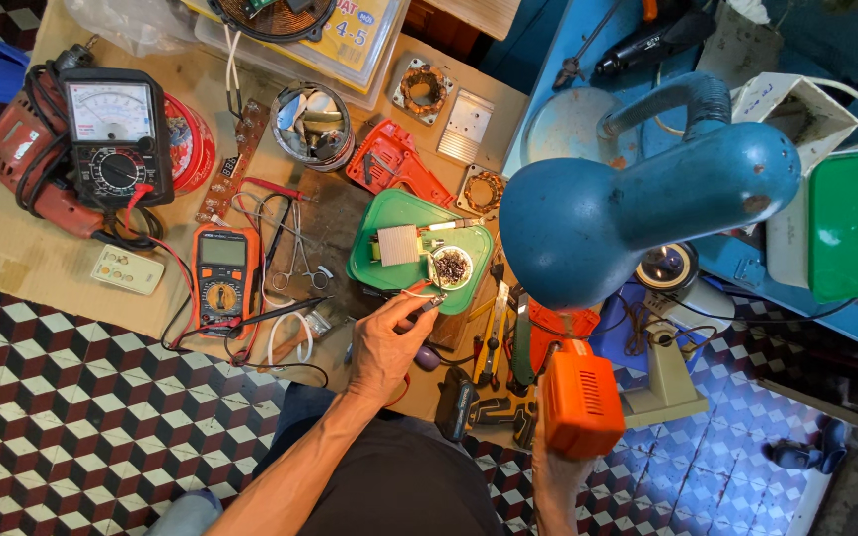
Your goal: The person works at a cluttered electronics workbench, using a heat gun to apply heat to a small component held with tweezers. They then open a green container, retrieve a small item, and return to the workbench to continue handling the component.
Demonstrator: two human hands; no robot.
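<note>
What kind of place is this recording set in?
Probably a small electrical repair bench: two meters, motor parts and a blue lamp crowd the table.

A blue desk lamp (638, 213) leans over the table (12, 253). At the left, an analog meter (114, 134) rests on a red drill (22, 159); just below sits an orange digital multimeter (222, 278). A tin of scraps (313, 125) stands beside scissors (297, 248).

A cardboard-covered workbench (22, 263) carries two multimeters (222, 278), a green tray (374, 263) and pliers (494, 333).
</note>
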